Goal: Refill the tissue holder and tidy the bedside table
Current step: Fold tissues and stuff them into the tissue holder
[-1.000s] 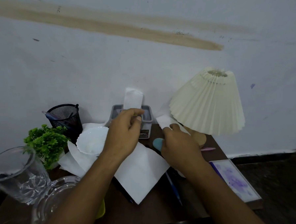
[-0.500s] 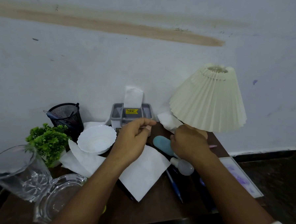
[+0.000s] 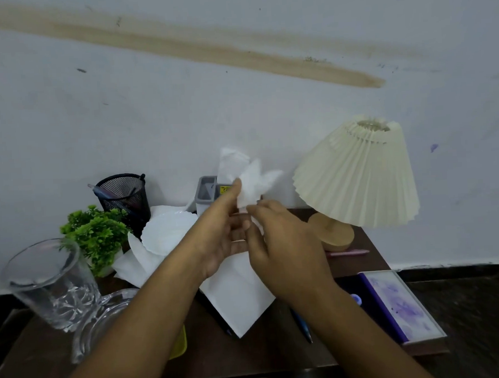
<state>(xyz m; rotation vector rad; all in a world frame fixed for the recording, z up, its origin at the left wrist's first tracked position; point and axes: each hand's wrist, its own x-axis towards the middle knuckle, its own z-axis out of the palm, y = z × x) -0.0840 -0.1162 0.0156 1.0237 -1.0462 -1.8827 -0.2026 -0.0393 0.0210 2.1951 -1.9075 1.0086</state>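
Observation:
A crumpled white tissue [image 3: 255,185] is held up in front of the grey tissue holder [image 3: 206,192], which stands at the back of the brown bedside table [image 3: 34,353]. My left hand [image 3: 221,233] pinches the tissue's left edge with its thumb. My right hand [image 3: 286,244] pinches its lower end from the right. One folded tissue [image 3: 232,160] sticks up out of the holder. More flat white tissues [image 3: 239,293] lie on the table under my hands.
A cream pleated lamp [image 3: 357,174] stands at the right. A black mesh pen cup [image 3: 124,198], a green plant [image 3: 96,237], a white bowl [image 3: 166,230], a glass jug [image 3: 51,283] and a glass dish [image 3: 104,315] crowd the left. A purple-edged notebook [image 3: 399,305], blue pen [image 3: 301,324] and pink pen [image 3: 347,252] lie right.
My right hand picked the crumpled tissue up from beside the lamp and raised it in front of the holder. My left hand left the holder and took the tissue's edge.

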